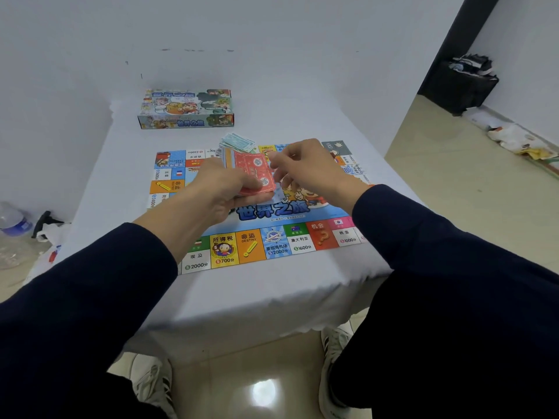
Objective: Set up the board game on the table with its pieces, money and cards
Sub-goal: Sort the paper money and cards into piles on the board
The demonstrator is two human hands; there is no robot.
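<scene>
- Both hands are up over the game board [273,240], which lies flat on the white-covered table [242,297].
- left hand [225,189] is gripping a stack of play money [255,173], red note on top.
- right hand [305,169] pinches that top note's far edge.
- green bills [239,142] sit piled at the board's far edge, game box [186,108] beyond that.

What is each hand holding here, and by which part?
Left hand holds a stack of play money by its near end; right hand pinches the top red note's far edge.
</scene>
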